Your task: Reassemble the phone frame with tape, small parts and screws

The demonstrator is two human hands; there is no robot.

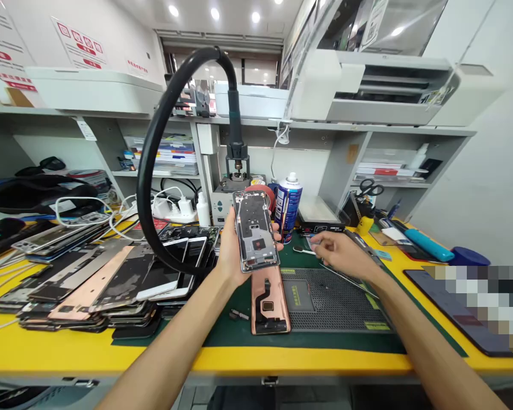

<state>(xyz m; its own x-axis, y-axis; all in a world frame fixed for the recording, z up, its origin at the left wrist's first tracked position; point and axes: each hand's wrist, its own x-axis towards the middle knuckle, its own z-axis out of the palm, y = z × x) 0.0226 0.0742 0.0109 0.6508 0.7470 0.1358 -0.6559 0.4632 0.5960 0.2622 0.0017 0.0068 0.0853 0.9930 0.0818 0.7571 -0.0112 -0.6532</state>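
My left hand (227, 249) holds an opened phone (256, 230) upright, its dark inner side with small fittings facing me. My fingers wrap round its edges. Over the green mat, my right hand (340, 253) has its fingers curled together; whatever they hold, if anything, is hidden. Just left of its fingertips lies a small white-handled brush (305, 251) with a dark head. A thin metal tool (346, 278) lies below that hand. Beneath the held phone, a copper-coloured phone panel (270, 299) with a dark flex cable rests on the mat. Small loose parts (239, 314) lie beside it.
Stacked phone parts (89, 285) fill the left. A thick black hose (145, 188) arches over them. Behind stand a blue spray can (288, 208) and a flat-topped device (320, 215). A grey perforated pad (337, 307) lies right of centre, a dark tablet-like slab (457, 310) farther right.
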